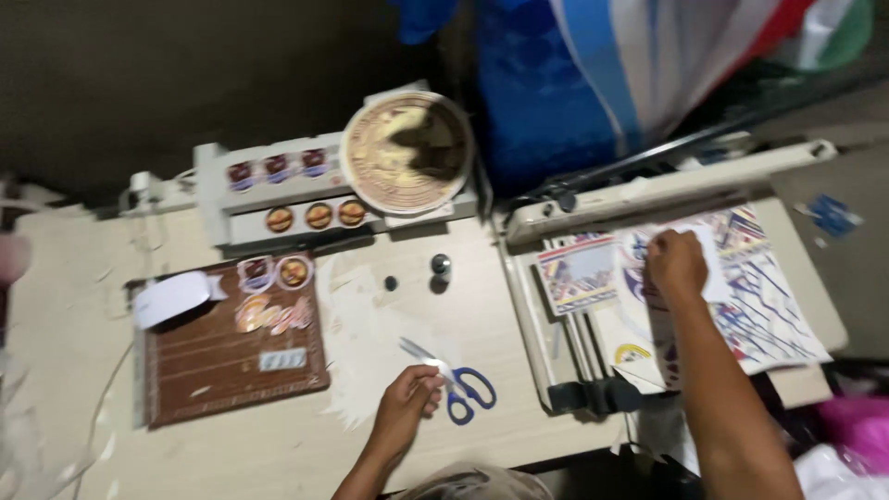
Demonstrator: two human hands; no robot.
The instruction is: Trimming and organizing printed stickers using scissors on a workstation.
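Left hand [407, 400] closing on blue-handled scissors [456, 381] left of paper trimmer [556, 306]; right hand [676, 264] pressing, fingers curled, on printed sheets [769, 306] lying across the trimmer; sheets appearing mostly uncut.

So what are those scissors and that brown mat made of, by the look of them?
The scissors, under the left hand, look like bright metal blades with glossy blue plastic handles. The brown mat seems a matte rubbery or vinyl cutting mat, judging by its pale printed grid lines; the blur leaves that open.
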